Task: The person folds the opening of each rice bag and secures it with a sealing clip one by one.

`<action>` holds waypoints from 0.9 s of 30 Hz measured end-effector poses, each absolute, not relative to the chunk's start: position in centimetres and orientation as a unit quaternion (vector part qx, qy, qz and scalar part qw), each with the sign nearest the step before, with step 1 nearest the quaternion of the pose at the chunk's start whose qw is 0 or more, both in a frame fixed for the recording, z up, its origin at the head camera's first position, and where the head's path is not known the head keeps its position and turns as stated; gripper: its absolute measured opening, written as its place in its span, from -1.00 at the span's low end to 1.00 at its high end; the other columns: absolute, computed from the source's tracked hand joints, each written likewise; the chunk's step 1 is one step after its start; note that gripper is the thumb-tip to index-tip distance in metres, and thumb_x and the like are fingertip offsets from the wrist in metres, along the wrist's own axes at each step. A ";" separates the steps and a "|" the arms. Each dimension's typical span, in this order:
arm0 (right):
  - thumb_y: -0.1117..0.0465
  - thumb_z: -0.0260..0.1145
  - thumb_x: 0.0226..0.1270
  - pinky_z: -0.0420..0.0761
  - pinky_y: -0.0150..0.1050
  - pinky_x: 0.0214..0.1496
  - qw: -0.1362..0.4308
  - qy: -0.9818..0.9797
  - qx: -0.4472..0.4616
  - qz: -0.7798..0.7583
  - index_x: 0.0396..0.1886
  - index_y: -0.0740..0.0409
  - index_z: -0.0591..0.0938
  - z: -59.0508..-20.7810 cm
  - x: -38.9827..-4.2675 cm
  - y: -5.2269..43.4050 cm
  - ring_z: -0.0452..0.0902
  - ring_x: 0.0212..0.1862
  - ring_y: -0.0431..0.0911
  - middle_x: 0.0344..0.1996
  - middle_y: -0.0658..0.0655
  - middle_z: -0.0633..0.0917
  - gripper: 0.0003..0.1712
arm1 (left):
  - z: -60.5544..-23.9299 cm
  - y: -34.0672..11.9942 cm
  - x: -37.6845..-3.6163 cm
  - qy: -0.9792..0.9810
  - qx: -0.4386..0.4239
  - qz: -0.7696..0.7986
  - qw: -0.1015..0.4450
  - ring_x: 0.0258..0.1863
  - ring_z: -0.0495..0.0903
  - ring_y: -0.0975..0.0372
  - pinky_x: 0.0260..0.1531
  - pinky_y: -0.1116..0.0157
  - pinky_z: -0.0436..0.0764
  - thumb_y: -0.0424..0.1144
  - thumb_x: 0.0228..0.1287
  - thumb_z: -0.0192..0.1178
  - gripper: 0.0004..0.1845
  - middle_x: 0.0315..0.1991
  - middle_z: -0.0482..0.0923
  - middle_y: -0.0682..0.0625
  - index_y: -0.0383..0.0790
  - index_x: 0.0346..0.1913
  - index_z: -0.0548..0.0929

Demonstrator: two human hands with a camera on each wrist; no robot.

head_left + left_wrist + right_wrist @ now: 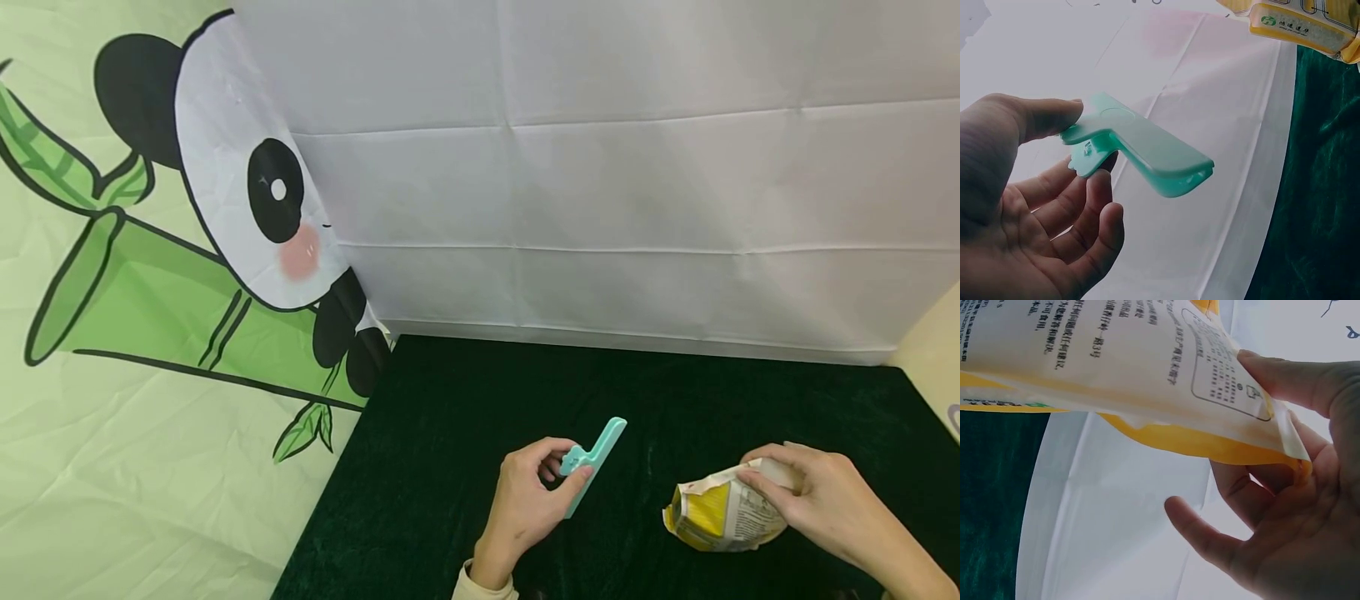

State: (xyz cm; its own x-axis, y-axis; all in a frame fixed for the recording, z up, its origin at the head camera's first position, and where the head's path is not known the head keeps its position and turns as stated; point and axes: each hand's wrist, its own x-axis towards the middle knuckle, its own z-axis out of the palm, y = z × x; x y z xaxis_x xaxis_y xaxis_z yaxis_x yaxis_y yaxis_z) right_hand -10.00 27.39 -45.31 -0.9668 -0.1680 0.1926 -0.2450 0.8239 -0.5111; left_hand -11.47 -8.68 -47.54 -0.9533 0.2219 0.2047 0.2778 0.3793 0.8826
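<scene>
A mint-green plastic bag clip (600, 454) is pinched between the thumb and fingers of my left hand (528, 496). The left wrist view shows the clip (1154, 140) from the side, with the thumb on one handle tab and fingertips under the other. My right hand (817, 492) grips one end of a yellow and white printed food bag (723, 512), which hangs tilted over the table. In the right wrist view the thumb lies on top of the bag (1129, 362) and fingers are beneath it. Clip and bag are apart.
A dark green cloth (465, 400) covers the table under both hands. White sheeting (622, 183) rises behind the table's back edge. To the left hangs a light green sheet (135, 467) with a panda and bamboo print.
</scene>
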 end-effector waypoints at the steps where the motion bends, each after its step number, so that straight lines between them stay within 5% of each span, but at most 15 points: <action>1: 0.22 0.59 0.30 0.68 -0.29 -0.35 0.080 -0.951 0.110 0.277 -0.19 -0.06 0.80 -45.3 -10.0 27.4 0.58 -0.35 -0.24 -0.26 0.05 0.80 -0.85 | -47.5 -8.6 -11.5 -0.830 -0.152 -0.536 0.027 -0.28 0.60 0.44 -0.19 0.42 0.64 0.02 0.42 0.40 -0.72 -0.19 0.75 0.10 -0.01 0.04 0.77; 4: 0.21 0.64 0.21 0.77 0.23 -0.04 0.101 -0.949 0.107 0.277 -0.26 -0.07 0.81 -45.4 -10.1 27.4 0.74 -0.10 0.32 -0.27 0.15 0.83 -0.83 | -47.6 -8.5 -11.5 -0.831 -0.155 -0.534 0.030 -0.29 0.60 0.44 -0.19 0.42 0.64 0.01 0.42 0.40 -0.73 -0.20 0.75 0.10 -0.02 0.04 0.77; 7: 0.19 0.66 0.17 0.44 0.64 0.09 0.108 -0.948 0.099 0.282 -0.27 -0.03 0.82 -45.6 -10.2 27.4 0.50 0.15 0.73 -0.27 0.24 0.84 -0.83 | -47.6 -8.3 -11.5 -0.830 -0.157 -0.534 0.030 -0.29 0.60 0.45 -0.20 0.42 0.64 0.01 0.41 0.41 -0.74 -0.20 0.75 0.10 -0.02 0.03 0.78; 17: 0.18 0.68 0.15 0.56 0.59 -0.01 0.123 -0.945 0.094 0.290 -0.34 -0.12 0.78 -45.5 -10.2 27.2 0.51 0.13 0.72 -0.27 0.20 0.83 -0.81 | -47.6 -7.7 -11.6 -0.827 -0.173 -0.533 0.039 -0.30 0.59 0.45 -0.21 0.42 0.65 -0.04 0.40 0.43 -0.76 -0.22 0.75 0.09 -0.03 0.02 0.79; 21: 0.14 0.67 0.19 0.75 0.29 -0.23 0.119 -0.943 0.091 0.296 -0.32 -0.16 0.76 -45.5 -10.2 27.3 0.68 -0.08 0.50 -0.26 0.17 0.82 -0.80 | -47.6 -7.6 -11.6 -0.828 -0.177 -0.531 0.040 -0.30 0.58 0.46 -0.21 0.43 0.64 -0.05 0.41 0.42 -0.77 -0.22 0.74 0.09 -0.04 0.01 0.79; 25: 0.12 0.66 0.21 0.73 -0.07 -0.39 0.113 -0.944 0.089 0.297 -0.30 -0.17 0.75 -45.7 -10.1 27.4 0.71 -0.19 0.23 -0.24 0.16 0.80 -0.80 | -47.6 -7.5 -11.7 -0.828 -0.177 -0.532 0.035 -0.30 0.58 0.46 -0.20 0.43 0.64 -0.04 0.41 0.42 -0.76 -0.22 0.74 0.08 -0.04 0.01 0.78; 27: 0.12 0.66 0.21 0.75 -0.02 -0.37 0.113 -0.943 0.091 0.299 -0.29 -0.16 0.75 -45.8 -10.1 27.4 0.72 -0.15 0.30 -0.23 0.17 0.81 -0.80 | -47.7 -7.5 -11.7 -0.828 -0.178 -0.531 0.035 -0.30 0.58 0.47 -0.20 0.44 0.64 -0.04 0.41 0.41 -0.76 -0.22 0.74 0.09 -0.04 0.02 0.78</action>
State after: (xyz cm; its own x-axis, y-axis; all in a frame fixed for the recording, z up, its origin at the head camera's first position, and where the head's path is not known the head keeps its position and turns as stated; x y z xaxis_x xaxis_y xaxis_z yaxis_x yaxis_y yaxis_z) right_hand -10.09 27.41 -45.82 -0.9577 -0.1044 0.2682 -0.2397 0.8051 -0.5425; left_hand -11.69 -7.49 -47.66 -0.9341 0.2583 0.2463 0.3316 0.3728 0.8666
